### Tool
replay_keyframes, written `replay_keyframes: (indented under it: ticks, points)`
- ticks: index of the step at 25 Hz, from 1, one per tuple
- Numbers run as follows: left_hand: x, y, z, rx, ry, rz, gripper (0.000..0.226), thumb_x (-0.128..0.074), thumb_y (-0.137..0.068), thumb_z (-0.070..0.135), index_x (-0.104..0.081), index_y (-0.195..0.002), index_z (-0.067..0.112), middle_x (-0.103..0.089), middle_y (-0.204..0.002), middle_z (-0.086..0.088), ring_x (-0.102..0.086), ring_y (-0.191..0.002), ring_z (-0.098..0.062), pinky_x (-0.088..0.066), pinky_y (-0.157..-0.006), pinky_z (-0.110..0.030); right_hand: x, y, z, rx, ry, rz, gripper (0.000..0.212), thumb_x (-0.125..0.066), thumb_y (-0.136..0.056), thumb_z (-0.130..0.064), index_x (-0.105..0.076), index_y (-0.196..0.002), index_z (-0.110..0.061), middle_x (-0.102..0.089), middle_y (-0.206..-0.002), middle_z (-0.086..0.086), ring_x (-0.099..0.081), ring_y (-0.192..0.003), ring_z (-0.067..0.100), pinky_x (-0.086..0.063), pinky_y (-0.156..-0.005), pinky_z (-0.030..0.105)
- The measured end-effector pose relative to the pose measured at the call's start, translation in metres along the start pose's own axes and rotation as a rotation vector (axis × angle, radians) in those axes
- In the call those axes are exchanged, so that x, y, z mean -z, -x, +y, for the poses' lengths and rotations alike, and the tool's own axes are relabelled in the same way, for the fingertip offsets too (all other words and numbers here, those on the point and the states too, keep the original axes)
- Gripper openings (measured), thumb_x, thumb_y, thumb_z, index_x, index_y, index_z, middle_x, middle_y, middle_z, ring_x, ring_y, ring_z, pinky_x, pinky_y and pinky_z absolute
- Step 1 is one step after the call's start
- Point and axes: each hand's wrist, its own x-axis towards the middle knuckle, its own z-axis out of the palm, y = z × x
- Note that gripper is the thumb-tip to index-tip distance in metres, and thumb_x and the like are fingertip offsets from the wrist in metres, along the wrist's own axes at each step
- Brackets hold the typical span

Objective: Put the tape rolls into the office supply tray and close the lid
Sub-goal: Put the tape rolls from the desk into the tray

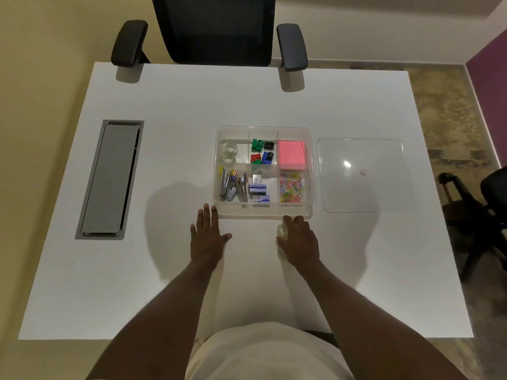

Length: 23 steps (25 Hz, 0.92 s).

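Two tape rolls (228,154) already lie in the far-left compartment of the clear tray (313,187). One more tape roll (281,229) sits on the table (170,100), just in front of the tray. The right hand (299,241) curls around it, fingers touching. The left hand (207,235) rests open and flat. This roll looks light, stiff and smooth; I would pinch its outer rim. The lid (384,187) lies apart, right of the tray.

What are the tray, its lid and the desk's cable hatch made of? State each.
Tray: clear, glossy, probably hard plastic; its contents show through the walls.
Lid: the same clear plastic look, with a bright light glint.
Cable hatch: matte grey, likely metal or painted plastic; the picture cannot settle which.
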Motion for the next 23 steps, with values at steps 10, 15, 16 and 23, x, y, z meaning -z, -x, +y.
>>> replay_keyframes:
  ticks: [10, 15, 16, 23]
  points:
    - [-0.004, -0.003, 0.000, 0.013, 0.015, 0.011, 0.096, -0.056, -0.101, 0.048, 0.011, -0.164, 0.018, 0.017, -0.173, -0.006, 0.015, -0.161, -0.027, -0.006, -0.132, -0.054, -0.007, -0.009, -0.027, 0.421, 0.042, 0.256, 0.055, -0.078, -0.085, -0.033, -0.061, -0.133, -0.010, -0.064, -0.130, 0.014, -0.064, -0.113, 0.030, -0.057, -0.093, 0.040]
    - [-0.008, -0.005, -0.002, 0.020, 0.005, 0.029, 0.097, -0.056, -0.100, 0.050, 0.010, -0.165, 0.020, 0.018, -0.173, -0.005, 0.015, -0.161, -0.026, -0.005, -0.132, -0.053, 0.023, -0.060, -0.064, 0.502, -0.011, 0.296, 0.058, -0.076, -0.085, -0.037, -0.054, -0.133, -0.014, -0.060, -0.131, 0.011, -0.061, -0.111, 0.023, -0.058, -0.088, 0.037]
    - [-0.009, -0.005, -0.003, 0.019, 0.000, 0.030, 0.097, -0.055, -0.100, 0.050, 0.011, -0.164, 0.020, 0.018, -0.173, -0.005, 0.015, -0.161, -0.026, -0.005, -0.132, -0.053, 0.033, -0.074, -0.073, 0.511, -0.017, 0.315, 0.057, -0.076, -0.085, -0.036, -0.053, -0.133, -0.015, -0.060, -0.129, 0.010, -0.061, -0.107, 0.022, -0.058, -0.085, 0.035]
    - [-0.014, -0.008, -0.006, 0.023, -0.002, 0.057, 0.098, -0.056, -0.100, 0.049, 0.011, -0.164, 0.021, 0.019, -0.172, -0.004, 0.015, -0.161, -0.027, -0.010, -0.131, -0.054, 0.093, -0.172, -0.128, 0.420, -0.084, 0.277, 0.048, -0.074, -0.085, -0.017, -0.055, -0.129, -0.014, -0.055, -0.126, 0.011, -0.062, -0.102, 0.028, -0.056, -0.084, 0.038]
